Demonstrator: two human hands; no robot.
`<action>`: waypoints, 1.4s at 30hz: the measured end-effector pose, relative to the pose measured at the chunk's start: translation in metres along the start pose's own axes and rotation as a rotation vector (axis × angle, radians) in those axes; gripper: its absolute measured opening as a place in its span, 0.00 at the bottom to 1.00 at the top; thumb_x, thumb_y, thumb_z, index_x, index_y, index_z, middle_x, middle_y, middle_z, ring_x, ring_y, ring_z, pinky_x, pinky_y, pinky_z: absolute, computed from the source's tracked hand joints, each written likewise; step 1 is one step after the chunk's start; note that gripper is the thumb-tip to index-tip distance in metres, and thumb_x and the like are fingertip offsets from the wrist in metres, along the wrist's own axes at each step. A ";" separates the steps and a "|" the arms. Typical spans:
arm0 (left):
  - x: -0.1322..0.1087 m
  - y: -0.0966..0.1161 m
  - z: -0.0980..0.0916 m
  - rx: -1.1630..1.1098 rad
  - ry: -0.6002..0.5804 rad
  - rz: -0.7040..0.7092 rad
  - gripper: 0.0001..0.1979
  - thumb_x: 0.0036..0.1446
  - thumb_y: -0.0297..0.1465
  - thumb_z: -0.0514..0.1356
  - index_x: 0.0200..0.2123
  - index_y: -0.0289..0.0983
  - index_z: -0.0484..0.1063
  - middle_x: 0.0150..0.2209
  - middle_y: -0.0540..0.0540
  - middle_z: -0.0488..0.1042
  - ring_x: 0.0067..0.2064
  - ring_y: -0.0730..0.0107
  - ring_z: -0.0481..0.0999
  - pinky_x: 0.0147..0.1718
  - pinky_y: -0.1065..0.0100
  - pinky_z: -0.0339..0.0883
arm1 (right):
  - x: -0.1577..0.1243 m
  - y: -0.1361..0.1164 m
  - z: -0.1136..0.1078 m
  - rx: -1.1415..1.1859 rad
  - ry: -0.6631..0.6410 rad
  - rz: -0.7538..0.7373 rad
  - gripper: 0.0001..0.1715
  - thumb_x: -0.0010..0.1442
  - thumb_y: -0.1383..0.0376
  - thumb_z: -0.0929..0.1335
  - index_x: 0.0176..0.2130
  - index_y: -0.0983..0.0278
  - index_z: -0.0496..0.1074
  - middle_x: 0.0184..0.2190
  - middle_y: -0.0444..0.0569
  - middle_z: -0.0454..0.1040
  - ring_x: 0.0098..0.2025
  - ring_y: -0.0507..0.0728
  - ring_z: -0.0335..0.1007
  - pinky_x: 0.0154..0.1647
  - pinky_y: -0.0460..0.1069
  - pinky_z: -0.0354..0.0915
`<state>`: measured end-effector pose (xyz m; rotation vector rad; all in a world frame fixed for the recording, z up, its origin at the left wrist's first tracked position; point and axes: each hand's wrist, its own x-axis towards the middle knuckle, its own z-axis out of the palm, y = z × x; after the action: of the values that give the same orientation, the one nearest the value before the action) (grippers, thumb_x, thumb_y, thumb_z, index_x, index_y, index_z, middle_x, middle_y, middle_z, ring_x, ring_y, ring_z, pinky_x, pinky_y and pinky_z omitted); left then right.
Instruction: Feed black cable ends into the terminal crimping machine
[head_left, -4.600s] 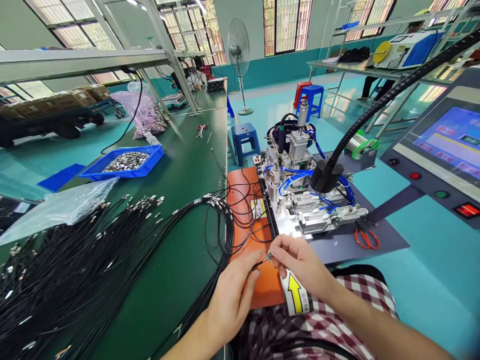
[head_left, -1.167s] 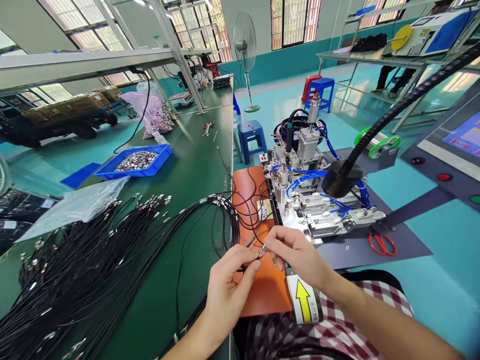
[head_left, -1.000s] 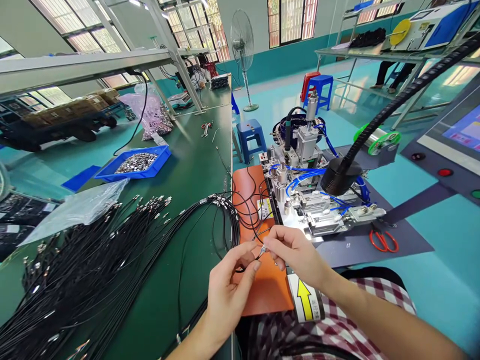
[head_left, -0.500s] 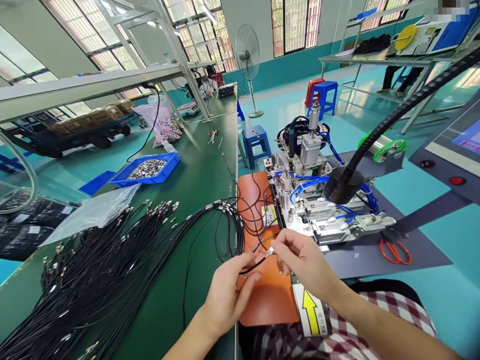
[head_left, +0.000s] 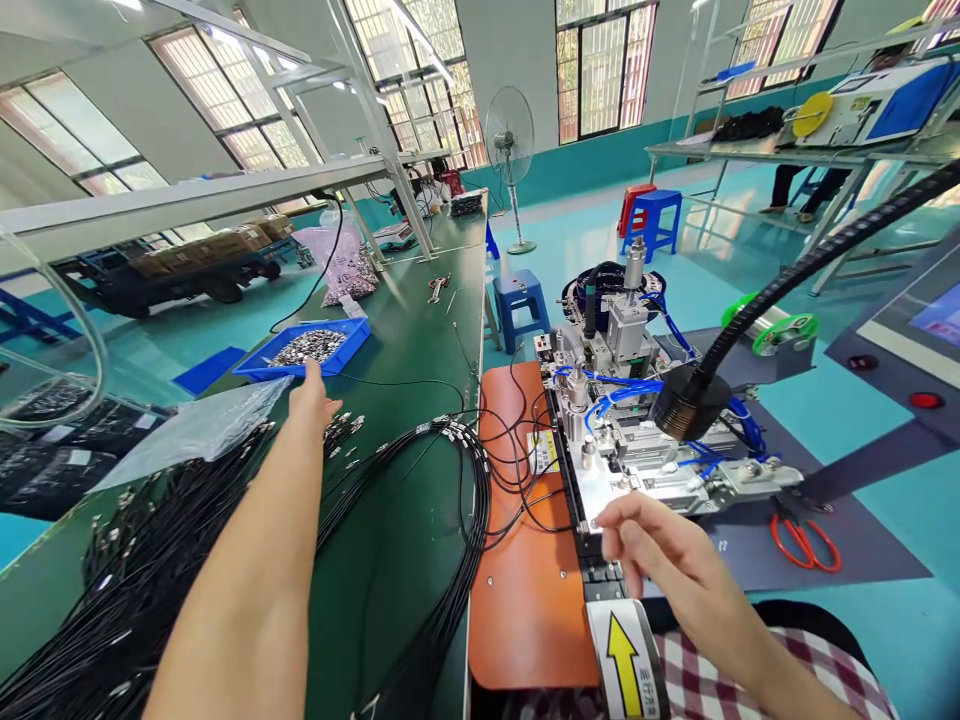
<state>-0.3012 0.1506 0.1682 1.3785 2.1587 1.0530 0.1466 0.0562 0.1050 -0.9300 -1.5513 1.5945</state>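
My left hand (head_left: 309, 395) is stretched out over the near edge of a blue tray (head_left: 352, 352) full of small metal parts (head_left: 309, 347). Its thumb stands off to the side, and I see nothing held in it. A thin black cable (head_left: 405, 382) runs from near this hand across the green table. My right hand (head_left: 664, 550) hovers beside the front of a bench machine (head_left: 637, 460), fingers loosely curled and apart, with no cable visible in them. Below its fingertips lies the orange board (head_left: 525, 610), with looped black cables (head_left: 480, 490) across its far part.
Many black cables with metal ends (head_left: 187, 530) lie on the green table (head_left: 397, 520) under my left arm. Red-handled scissors (head_left: 806, 543) rest right of the machine. A black flexible lamp arm (head_left: 795, 250) hangs over it. A plastic bag (head_left: 202, 425) lies near the tray.
Both hands held a black cable with a metal end over the orange board. My left hand has moved far left to the tray; my right hand has shifted slightly right and down, off the cable.
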 end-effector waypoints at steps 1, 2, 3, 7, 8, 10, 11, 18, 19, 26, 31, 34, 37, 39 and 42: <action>-0.008 -0.009 0.006 0.052 -0.063 -0.052 0.36 0.62 0.56 0.35 0.37 0.32 0.68 0.21 0.53 0.63 0.21 0.76 0.63 0.23 0.69 0.64 | -0.006 0.003 -0.007 -0.039 0.020 0.040 0.17 0.66 0.51 0.62 0.40 0.61 0.70 0.29 0.43 0.69 0.24 0.48 0.62 0.26 0.45 0.61; -0.019 -0.019 0.014 0.113 -0.145 -0.107 0.36 0.59 0.58 0.39 0.36 0.31 0.69 0.20 0.53 0.63 0.20 0.75 0.64 0.21 0.69 0.64 | -0.011 0.007 -0.013 -0.075 0.041 0.082 0.18 0.65 0.51 0.62 0.40 0.61 0.70 0.29 0.43 0.69 0.24 0.49 0.62 0.26 0.45 0.61; -0.032 -0.029 0.022 0.176 -0.244 -0.157 0.35 0.56 0.60 0.46 0.35 0.30 0.70 0.19 0.53 0.64 0.20 0.74 0.65 0.19 0.69 0.63 | -0.016 0.011 -0.020 -0.107 0.059 0.123 0.19 0.65 0.50 0.63 0.39 0.61 0.70 0.28 0.43 0.69 0.23 0.49 0.62 0.26 0.45 0.61; -0.071 -0.045 0.049 0.439 -0.495 -0.260 0.21 0.31 0.38 0.75 0.25 0.31 0.72 0.14 0.55 0.64 0.15 0.71 0.65 0.14 0.69 0.60 | -0.024 0.020 -0.034 -0.167 0.090 0.229 0.21 0.62 0.47 0.64 0.34 0.62 0.71 0.24 0.42 0.68 0.22 0.49 0.61 0.26 0.45 0.62; -0.072 -0.040 0.050 0.495 -0.494 -0.261 0.18 0.32 0.33 0.75 0.24 0.31 0.72 0.15 0.54 0.66 0.16 0.71 0.67 0.15 0.68 0.63 | -0.024 0.021 -0.034 -0.164 0.090 0.237 0.22 0.61 0.47 0.64 0.33 0.62 0.71 0.24 0.42 0.68 0.22 0.49 0.61 0.26 0.45 0.62; -0.061 -0.023 0.049 0.589 -0.413 -0.221 0.10 0.45 0.30 0.69 0.28 0.32 0.72 0.21 0.51 0.72 0.22 0.71 0.72 0.23 0.67 0.69 | -0.024 0.021 -0.031 -0.150 0.086 0.234 0.22 0.61 0.46 0.65 0.33 0.62 0.71 0.24 0.43 0.68 0.22 0.50 0.61 0.25 0.45 0.62; -0.052 -0.012 0.047 0.626 -0.333 -0.175 0.07 0.54 0.30 0.64 0.32 0.32 0.72 0.26 0.49 0.74 0.27 0.71 0.75 0.28 0.66 0.71 | -0.024 0.021 -0.028 -0.141 0.081 0.226 0.22 0.60 0.46 0.65 0.33 0.62 0.71 0.24 0.43 0.68 0.22 0.50 0.62 0.25 0.45 0.62; -0.072 0.043 0.058 0.713 -0.059 0.199 0.20 0.64 0.31 0.51 0.55 0.25 0.59 0.48 0.38 0.71 0.45 0.66 0.75 0.43 0.67 0.66 | -0.044 0.024 -0.027 -0.206 0.076 0.198 0.21 0.60 0.47 0.65 0.35 0.61 0.72 0.24 0.45 0.69 0.23 0.53 0.63 0.23 0.47 0.63; -0.096 0.038 0.065 0.708 -0.108 0.222 0.17 0.63 0.32 0.53 0.52 0.28 0.63 0.41 0.42 0.74 0.40 0.67 0.76 0.38 0.68 0.66 | -0.048 0.026 -0.031 -0.226 0.092 0.206 0.21 0.60 0.47 0.65 0.34 0.61 0.72 0.23 0.45 0.68 0.22 0.53 0.62 0.22 0.47 0.62; -0.276 -0.040 0.101 0.784 -0.444 0.181 0.03 0.59 0.28 0.55 0.31 0.38 0.66 0.31 0.47 0.74 0.30 0.65 0.75 0.28 0.68 0.63 | -0.059 0.045 -0.041 -0.236 0.025 0.313 0.18 0.61 0.50 0.65 0.30 0.60 0.71 0.22 0.43 0.66 0.21 0.52 0.59 0.20 0.45 0.59; -0.302 -0.057 0.112 0.849 -0.308 0.189 0.09 0.63 0.26 0.48 0.43 0.36 0.65 0.38 0.43 0.74 0.37 0.62 0.77 0.33 0.65 0.68 | -0.051 0.049 -0.018 -0.151 -0.164 0.306 0.17 0.64 0.52 0.63 0.32 0.61 0.70 0.25 0.43 0.65 0.24 0.51 0.59 0.23 0.45 0.59; -0.298 -0.056 0.114 0.866 -0.296 0.189 0.13 0.61 0.24 0.47 0.46 0.35 0.67 0.36 0.42 0.74 0.33 0.60 0.77 0.28 0.65 0.67 | -0.052 0.048 -0.008 -0.151 -0.231 0.270 0.17 0.65 0.52 0.63 0.31 0.61 0.69 0.24 0.42 0.64 0.25 0.51 0.60 0.26 0.45 0.60; -0.292 -0.049 0.112 0.834 -0.295 0.216 0.14 0.58 0.21 0.47 0.40 0.35 0.70 0.36 0.40 0.74 0.35 0.59 0.76 0.31 0.63 0.68 | -0.057 0.049 -0.006 -0.152 -0.251 0.259 0.17 0.66 0.54 0.63 0.31 0.61 0.68 0.25 0.41 0.65 0.26 0.50 0.61 0.27 0.45 0.61; -0.287 -0.041 0.107 0.774 -0.294 0.223 0.12 0.57 0.21 0.48 0.34 0.36 0.69 0.38 0.39 0.73 0.40 0.58 0.75 0.35 0.62 0.68 | -0.059 0.051 -0.006 -0.140 -0.242 0.259 0.17 0.66 0.54 0.63 0.31 0.61 0.68 0.26 0.42 0.65 0.25 0.50 0.61 0.26 0.44 0.61; -0.277 -0.019 0.100 0.563 -0.372 0.145 0.08 0.57 0.24 0.50 0.37 0.38 0.66 0.30 0.48 0.72 0.30 0.67 0.74 0.28 0.67 0.68 | -0.059 0.055 0.000 -0.202 -0.214 0.206 0.15 0.66 0.56 0.63 0.32 0.61 0.70 0.24 0.42 0.66 0.24 0.51 0.62 0.24 0.45 0.62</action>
<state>-0.1224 -0.0610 0.0653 1.8186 2.1674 0.1847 0.1750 0.0036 0.0508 -1.0866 -1.8413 1.7510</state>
